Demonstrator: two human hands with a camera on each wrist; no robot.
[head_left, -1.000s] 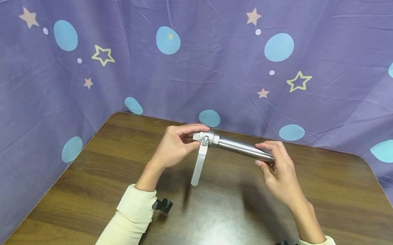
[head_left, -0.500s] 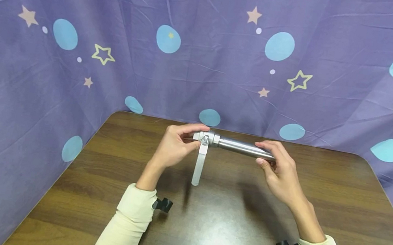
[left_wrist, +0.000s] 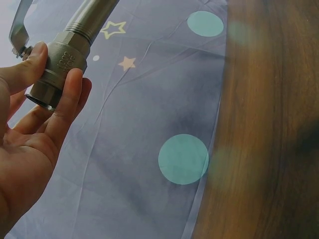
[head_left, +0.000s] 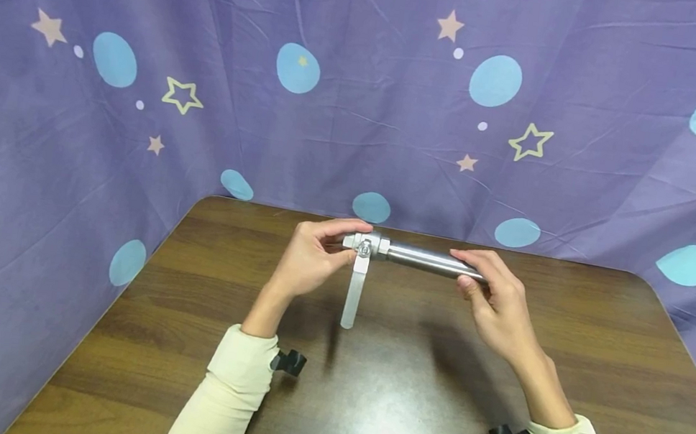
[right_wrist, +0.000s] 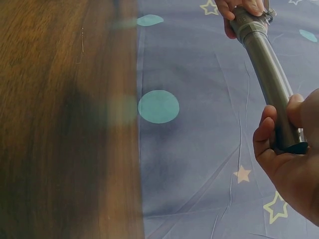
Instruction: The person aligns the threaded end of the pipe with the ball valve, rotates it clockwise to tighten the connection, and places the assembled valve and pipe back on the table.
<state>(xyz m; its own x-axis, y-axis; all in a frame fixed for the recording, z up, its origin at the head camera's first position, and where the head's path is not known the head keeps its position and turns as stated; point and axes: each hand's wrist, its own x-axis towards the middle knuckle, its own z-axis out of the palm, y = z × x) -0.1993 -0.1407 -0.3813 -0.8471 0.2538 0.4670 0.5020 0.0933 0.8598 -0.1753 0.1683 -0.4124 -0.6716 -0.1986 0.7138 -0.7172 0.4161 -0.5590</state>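
A metal ball valve [head_left: 374, 243] is joined to one end of a shiny steel pipe [head_left: 424, 258], and both are held up above the table. My left hand [head_left: 309, 259] grips the valve body between thumb and fingers; the valve's open end shows in the left wrist view. The flat lever [head_left: 352, 297] points down toward me. At the pipe's other end, my right hand [head_left: 501, 310] holds it with the thumb below and fingers above. The right wrist view shows the pipe [right_wrist: 269, 69] running from the right fingers to the valve. Threads inside the joint are hidden.
A brown wooden table [head_left: 393, 382] lies beneath the hands. Behind it and along the sides hangs a purple curtain [head_left: 345, 130] with stars and blue dots. Black wrist mounts [head_left: 288, 363] stick out from both sleeves.
My right fingers and thumb have shifted very slightly on the pipe. The lever's tip has moved a hair to the right. My left hand keeps its grip on the valve.
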